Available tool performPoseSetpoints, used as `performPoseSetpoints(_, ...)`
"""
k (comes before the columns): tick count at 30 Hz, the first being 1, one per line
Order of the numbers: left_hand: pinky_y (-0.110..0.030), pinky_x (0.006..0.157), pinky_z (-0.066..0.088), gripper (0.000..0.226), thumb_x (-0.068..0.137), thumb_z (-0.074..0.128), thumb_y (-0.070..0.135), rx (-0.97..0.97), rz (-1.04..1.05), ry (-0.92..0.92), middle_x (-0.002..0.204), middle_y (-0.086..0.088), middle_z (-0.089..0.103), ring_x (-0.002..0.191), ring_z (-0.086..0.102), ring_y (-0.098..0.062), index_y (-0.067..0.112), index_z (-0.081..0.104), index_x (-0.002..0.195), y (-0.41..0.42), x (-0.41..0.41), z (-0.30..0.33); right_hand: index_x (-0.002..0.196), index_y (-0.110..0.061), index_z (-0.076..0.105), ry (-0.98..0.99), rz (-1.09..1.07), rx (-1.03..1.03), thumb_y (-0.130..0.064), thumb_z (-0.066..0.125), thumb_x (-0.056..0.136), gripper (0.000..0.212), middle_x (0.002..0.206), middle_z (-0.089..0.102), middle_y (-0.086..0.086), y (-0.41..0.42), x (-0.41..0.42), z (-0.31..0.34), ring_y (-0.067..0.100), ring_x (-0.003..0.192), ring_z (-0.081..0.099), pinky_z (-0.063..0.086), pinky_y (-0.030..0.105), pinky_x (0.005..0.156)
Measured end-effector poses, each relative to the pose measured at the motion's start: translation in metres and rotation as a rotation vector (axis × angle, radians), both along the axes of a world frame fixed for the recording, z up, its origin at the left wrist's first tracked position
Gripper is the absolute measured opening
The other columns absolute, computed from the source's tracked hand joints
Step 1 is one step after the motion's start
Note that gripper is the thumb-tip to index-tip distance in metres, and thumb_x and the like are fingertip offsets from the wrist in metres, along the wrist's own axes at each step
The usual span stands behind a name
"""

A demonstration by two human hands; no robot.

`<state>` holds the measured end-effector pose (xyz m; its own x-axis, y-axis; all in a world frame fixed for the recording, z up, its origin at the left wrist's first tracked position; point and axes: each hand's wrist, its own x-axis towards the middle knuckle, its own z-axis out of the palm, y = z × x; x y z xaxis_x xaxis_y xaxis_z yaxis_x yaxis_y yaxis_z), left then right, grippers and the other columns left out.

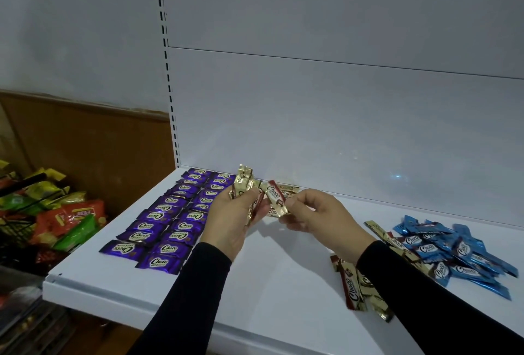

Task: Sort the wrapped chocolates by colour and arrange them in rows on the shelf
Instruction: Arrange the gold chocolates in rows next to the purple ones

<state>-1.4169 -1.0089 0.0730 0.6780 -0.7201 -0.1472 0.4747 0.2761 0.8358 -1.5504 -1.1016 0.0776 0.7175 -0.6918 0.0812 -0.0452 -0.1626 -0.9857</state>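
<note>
Plainly light and crinkly, the gold chocolates (246, 184) bunch in the left hand (232, 212); right hand (314, 212) pinches one gold chocolate (276, 198) by its slippery foil edge

Both black-sleeved arms raised, left hand (231, 212) and right hand (317, 214) each in a pinching grip.

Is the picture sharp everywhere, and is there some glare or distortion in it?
Head view: dim, bluish light; the purple chocolates and both hands read sharply, left hand, right hand; a small bright glare spot on the back panel; wide-angle bending curves the slotted upright; the snack bags at the left edge look soft.
</note>
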Motion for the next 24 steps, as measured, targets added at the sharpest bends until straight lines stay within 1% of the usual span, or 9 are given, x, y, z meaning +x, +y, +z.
performPoseSetpoints(2,-0.027,0.064,0.060,0.010,0.095,0.060,-0.001,0.002,0.025,0.011,0.080,-0.009,0.075,0.070,0.073,-0.016,0.004,0.067,0.091,-0.001,0.003,0.002,0.086,-0.004,0.063,0.001,0.064,0.048,-0.013,0.061,0.096,0.013,0.082,0.069,0.005,0.001,-0.002,0.001,0.025,0.085,0.072,0.059,0.033,0.081)
performPoseSetpoints(5,-0.026,0.060,0.059,0.008,0.093,0.061,-0.003,0.030,0.019,-0.018,0.078,-0.009,0.074,0.067,0.072,-0.015,0.003,0.067,0.094,0.000,0.002,0.004,0.085,-0.007,0.061,0.027,0.135,0.083,-0.011,0.059,0.096,0.012,0.086,0.069,0.008,0.000,-0.003,0.003,0.024,0.085,0.072,0.058,0.030,0.080)
performPoseSetpoints(10,-0.024,0.057,0.058,0.012,0.091,0.061,-0.008,0.043,-0.007,-0.131,0.071,-0.005,0.073,0.063,0.070,-0.014,0.002,0.067,0.093,0.001,-0.001,0.006,0.083,-0.009,0.060,0.121,0.130,0.028,-0.014,0.059,0.097,0.014,0.083,0.068,0.004,-0.004,-0.004,0.002,0.019,0.081,0.071,0.056,0.030,0.078)
performPoseSetpoints(13,-0.022,0.054,0.056,0.013,0.091,0.060,-0.011,0.032,0.041,-0.098,0.065,-0.004,0.072,0.058,0.070,-0.012,0.000,0.066,0.094,-0.002,-0.002,0.005,0.091,-0.015,0.063,0.141,-0.025,-0.181,-0.025,0.066,0.093,0.010,0.094,0.069,0.001,-0.001,-0.004,0.001,0.011,0.077,0.071,0.053,0.021,0.071)
performPoseSetpoints(15,-0.025,0.055,0.058,0.013,0.090,0.060,-0.012,0.024,0.072,-0.066,0.065,-0.005,0.070,0.058,0.070,-0.013,0.001,0.064,0.092,-0.005,-0.002,0.002,0.099,-0.023,0.064,0.140,-0.114,-0.355,-0.029,0.074,0.086,0.018,0.098,0.067,-0.007,0.005,-0.001,0.001,0.003,0.076,0.068,0.049,0.014,0.065)
performPoseSetpoints(17,-0.026,0.057,0.058,0.014,0.089,0.061,-0.011,0.026,0.072,-0.062,0.069,-0.007,0.069,0.060,0.069,-0.014,0.002,0.065,0.091,-0.008,-0.003,-0.001,0.106,-0.024,0.065,0.185,-0.133,-0.587,-0.031,0.078,0.081,0.029,0.100,0.063,-0.012,0.008,0.004,-0.001,0.003,0.084,0.063,0.050,0.017,0.073)
performPoseSetpoints(20,-0.025,0.057,0.058,0.015,0.089,0.061,-0.010,0.034,0.042,-0.069,0.070,-0.005,0.070,0.061,0.068,-0.012,0.004,0.066,0.091,-0.010,-0.004,-0.003,0.105,-0.020,0.068,0.278,-0.111,-0.911,-0.032,0.072,0.085,0.024,0.091,0.060,-0.009,0.007,0.010,-0.005,0.006,0.087,0.053,0.046,0.027,0.079)
performPoseSetpoints(22,-0.027,0.060,0.059,0.017,0.090,0.059,-0.010,0.043,0.044,-0.067,0.071,-0.005,0.070,0.061,0.068,-0.012,0.006,0.066,0.088,-0.009,-0.003,-0.003,0.106,-0.022,0.069,0.309,-0.103,-0.986,-0.032,0.067,0.088,0.021,0.087,0.059,-0.009,0.005,0.011,-0.006,0.006,0.086,0.049,0.045,0.027,0.079)
performPoseSetpoints(24,-0.028,0.063,0.061,0.018,0.091,0.058,-0.010,0.036,0.094,-0.033,0.082,-0.010,0.070,0.066,0.070,-0.015,0.006,0.066,0.093,-0.007,0.004,-0.003,0.112,-0.025,0.068,0.328,-0.114,-0.965,-0.033,0.066,0.090,0.024,0.092,0.059,-0.010,0.004,0.011,-0.009,0.007,0.089,0.052,0.044,0.025,0.081)
